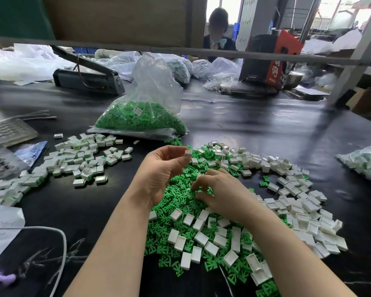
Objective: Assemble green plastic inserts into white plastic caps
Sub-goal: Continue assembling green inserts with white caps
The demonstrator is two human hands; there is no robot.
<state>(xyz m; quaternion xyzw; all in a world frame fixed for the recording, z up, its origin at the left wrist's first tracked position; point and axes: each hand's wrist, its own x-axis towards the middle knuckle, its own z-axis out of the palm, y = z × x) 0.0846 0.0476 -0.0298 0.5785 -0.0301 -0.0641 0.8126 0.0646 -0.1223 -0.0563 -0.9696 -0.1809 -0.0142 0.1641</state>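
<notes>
The small white rectangular plastic cap (188,152) is pinched at the left hand (162,168) fingers, above the loose green plastic inserts (180,198). The right hand (220,189) fingers curl into these, apparently pinching one. Align the insert squarely before pressing it in.

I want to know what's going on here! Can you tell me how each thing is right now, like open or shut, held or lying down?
Left hand: raised, pinching a white cap.
Right hand: down on the green pieces, fingers curled into them.
Bag of green pieces: lying on the table, top loosely bunched.
Loose white caps: scattered, many with the hollow side up.
Finished caps: heaped at the left, green showing inside some.
</notes>
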